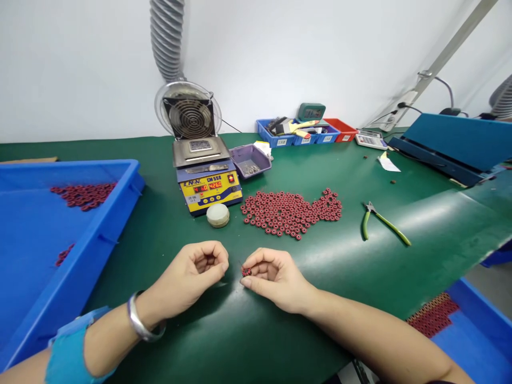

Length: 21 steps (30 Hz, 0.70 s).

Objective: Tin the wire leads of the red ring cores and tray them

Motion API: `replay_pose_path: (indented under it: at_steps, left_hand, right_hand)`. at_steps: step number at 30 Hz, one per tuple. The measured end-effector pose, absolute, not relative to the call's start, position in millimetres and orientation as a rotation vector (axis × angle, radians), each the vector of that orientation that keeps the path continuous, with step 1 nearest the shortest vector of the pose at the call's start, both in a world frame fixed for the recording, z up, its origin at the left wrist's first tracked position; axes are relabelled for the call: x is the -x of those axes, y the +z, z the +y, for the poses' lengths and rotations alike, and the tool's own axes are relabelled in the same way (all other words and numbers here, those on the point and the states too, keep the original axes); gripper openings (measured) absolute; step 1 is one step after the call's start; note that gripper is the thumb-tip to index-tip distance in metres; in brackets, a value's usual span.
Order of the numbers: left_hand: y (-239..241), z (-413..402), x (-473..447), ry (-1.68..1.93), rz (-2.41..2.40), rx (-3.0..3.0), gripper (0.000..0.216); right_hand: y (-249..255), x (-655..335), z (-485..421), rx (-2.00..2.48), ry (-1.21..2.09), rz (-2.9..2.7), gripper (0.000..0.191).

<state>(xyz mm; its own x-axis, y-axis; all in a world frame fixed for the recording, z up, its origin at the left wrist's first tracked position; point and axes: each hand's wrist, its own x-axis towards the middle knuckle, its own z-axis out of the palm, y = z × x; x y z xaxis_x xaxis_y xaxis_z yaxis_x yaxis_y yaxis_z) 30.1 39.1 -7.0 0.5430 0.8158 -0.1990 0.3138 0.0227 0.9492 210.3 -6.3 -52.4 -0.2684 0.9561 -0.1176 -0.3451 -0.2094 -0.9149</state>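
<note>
Red ring (246, 272), small & dark-centred, sits in the R hand (282, 281), just above the bench (224, 346) by the look of it. Clock as seen by the wearer, 12 = straight away. Ring is at approx. 9 o'c. from the R palm, pinched at the very tips: index on its 12 side, thumb on its 6 side, other fingers curled behind. Round, so no real long axis; flat face turned roughly to the wearer.

L hand (196, 274) is the free one: thumb & index tips together, rest curled in, no ring in it; can't tell if anything thin is pinched there. From those L tips the ring lies near, approx. 3 o'c., w/ a narrow gap btwn, not touching. R is the nearer hand, being in contact; the gap to L is the relation that matters.

Further out, from the ring: pile of red rings (280, 210) at approx. 1 o'c.; round tin (218, 215) at 11, next to the yellow-fronted heater unit (210, 186) behind it; purple tray (262, 167) at 12. Green-handled cutters (370, 208), handles spread, approx. 2–3 o'c. Big blue tray (24, 229) w/ more rings, 9–10; another blue tray (476, 354), approx. 4, below bench edge.
</note>
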Motion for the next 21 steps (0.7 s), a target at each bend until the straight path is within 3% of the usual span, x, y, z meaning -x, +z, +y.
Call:
replay_pose_path:
  at_steps: [21]
  left_hand:
    - [-15.7,32.1,-35.9,0.465,0.991,-1.499,0.018]
  right_hand:
    - [-50.2,-209.8,-5.4,0.927,1.877,-0.872,0.034]
